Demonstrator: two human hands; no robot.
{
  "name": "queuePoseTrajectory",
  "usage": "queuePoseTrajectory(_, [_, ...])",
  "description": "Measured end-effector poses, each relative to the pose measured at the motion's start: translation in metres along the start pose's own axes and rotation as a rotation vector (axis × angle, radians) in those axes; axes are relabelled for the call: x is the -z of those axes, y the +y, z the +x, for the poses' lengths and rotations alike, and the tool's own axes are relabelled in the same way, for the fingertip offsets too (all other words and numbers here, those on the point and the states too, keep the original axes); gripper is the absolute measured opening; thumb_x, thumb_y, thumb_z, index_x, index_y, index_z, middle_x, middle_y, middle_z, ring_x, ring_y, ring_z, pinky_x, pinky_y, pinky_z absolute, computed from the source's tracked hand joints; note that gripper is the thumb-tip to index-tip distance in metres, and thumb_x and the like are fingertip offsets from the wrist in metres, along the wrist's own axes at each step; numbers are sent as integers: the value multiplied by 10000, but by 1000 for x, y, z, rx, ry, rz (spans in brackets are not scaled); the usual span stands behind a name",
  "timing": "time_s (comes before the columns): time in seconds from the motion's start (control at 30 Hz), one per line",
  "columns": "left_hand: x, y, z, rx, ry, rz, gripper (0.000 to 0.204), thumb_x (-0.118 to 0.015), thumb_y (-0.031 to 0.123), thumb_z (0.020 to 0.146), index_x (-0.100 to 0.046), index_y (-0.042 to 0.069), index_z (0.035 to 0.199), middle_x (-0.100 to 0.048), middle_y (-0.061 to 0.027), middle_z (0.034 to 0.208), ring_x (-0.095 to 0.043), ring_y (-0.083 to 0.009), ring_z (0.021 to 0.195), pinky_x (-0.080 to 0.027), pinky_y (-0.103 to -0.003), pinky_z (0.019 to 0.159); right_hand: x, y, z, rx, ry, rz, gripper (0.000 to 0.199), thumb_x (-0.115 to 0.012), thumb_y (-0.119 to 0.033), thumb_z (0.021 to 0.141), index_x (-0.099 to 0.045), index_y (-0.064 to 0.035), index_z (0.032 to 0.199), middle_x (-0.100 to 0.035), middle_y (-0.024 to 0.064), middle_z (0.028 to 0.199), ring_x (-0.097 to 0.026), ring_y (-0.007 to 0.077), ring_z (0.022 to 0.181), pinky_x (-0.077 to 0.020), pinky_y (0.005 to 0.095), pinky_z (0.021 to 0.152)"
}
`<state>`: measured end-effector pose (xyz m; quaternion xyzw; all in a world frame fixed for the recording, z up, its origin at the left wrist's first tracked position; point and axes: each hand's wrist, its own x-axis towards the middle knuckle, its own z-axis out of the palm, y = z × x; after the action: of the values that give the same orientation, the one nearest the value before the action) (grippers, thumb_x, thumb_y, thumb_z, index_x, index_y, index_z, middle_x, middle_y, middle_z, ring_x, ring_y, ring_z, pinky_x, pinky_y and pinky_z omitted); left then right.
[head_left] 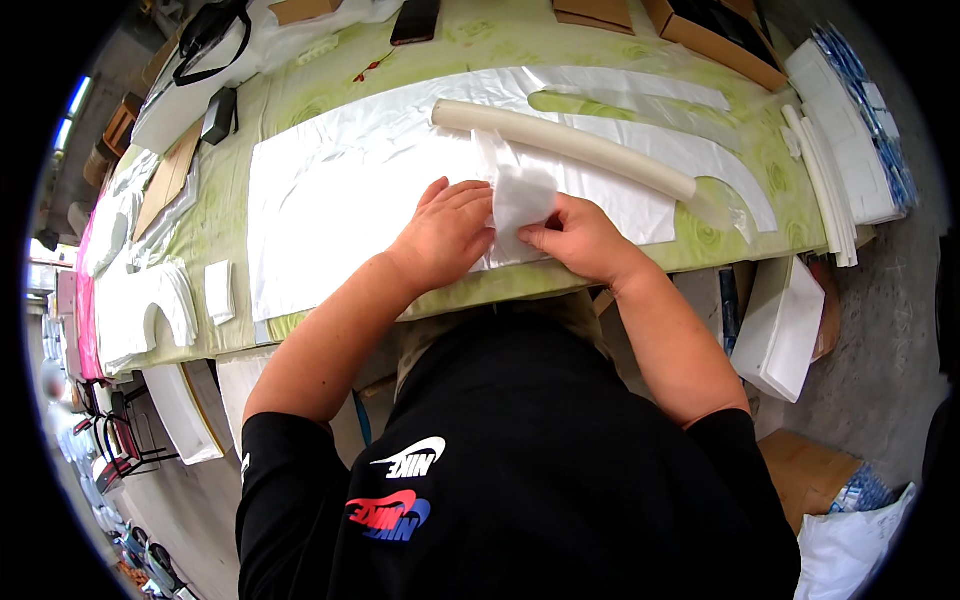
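Note:
My right hand (585, 238) pinches the right edge of a small folded piece of thin white plastic film (522, 208) between thumb and fingers. My left hand (445, 232) lies to the left of that piece with its fingers stretched out, their tips and the thumb at its left edge. Underneath both hands spreads a large white plastic sheet (340, 200), which has long strips at its right end. A cream-coloured tube (565, 137) rests slantwise on the sheet, just beyond the folded film.
A green patterned cloth covers the table (780, 190). Toward the back are a phone (415, 20), a black bag (212, 38) and a cardboard box (715, 35). White cut pieces (165, 300) lie at the left; white rolls (825, 190) lie along the right edge.

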<state>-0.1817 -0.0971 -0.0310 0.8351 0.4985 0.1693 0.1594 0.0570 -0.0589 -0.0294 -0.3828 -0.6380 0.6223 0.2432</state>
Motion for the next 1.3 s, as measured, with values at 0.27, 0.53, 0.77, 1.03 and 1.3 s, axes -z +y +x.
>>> queuePoseTrajectory(0.27, [3,-14,17,44,120,-135,937,-767,201,737,-350,49,1563,-586,-223,1382,-493,-373,1376,-286,-486,1222,0,-28,24,-189,22,-266,325,-743,-183,906,-703,24,1153,-731,82,1000,-660,167,887,-535,327,805])
queuePoseTrajectory(0.53, [-1,-15,10,-50,333,-201,1004,-759,201,741,-277,77,1613,-364,-254,1580,-422,-422,1418,-301,-521,1211,0,-36,37,-314,-4,-352,263,-750,-213,891,-725,4,1038,-702,66,866,-611,158,724,-501,348,647])
queuePoseTrajectory(0.77, [-6,8,0,-95,-17,85,1002,-643,653,898,-281,45,1607,-286,-175,1670,-218,-358,1568,-172,-528,1277,-3,-32,37,-215,47,-473,256,-754,-203,871,-685,3,1006,-682,69,831,-607,153,720,-498,343,652])
queuePoseTrajectory(1.03, [-11,18,-9,-91,-95,229,1002,-614,683,894,-320,30,1595,-278,-181,1679,-210,-355,1573,-146,-560,1271,-16,-14,-14,-199,175,-301,491,-745,-112,877,-497,-15,1289,-657,43,788,-575,110,707,-458,286,650])
queuePoseTrajectory(1.3, [-17,44,-44,-93,-124,198,943,-742,531,845,-370,83,1587,-312,-144,1674,-248,-330,1566,-173,-625,1243,-39,-1,-77,-70,193,-218,428,-742,-77,895,-520,-31,1259,-643,43,848,-580,124,738,-493,291,711])
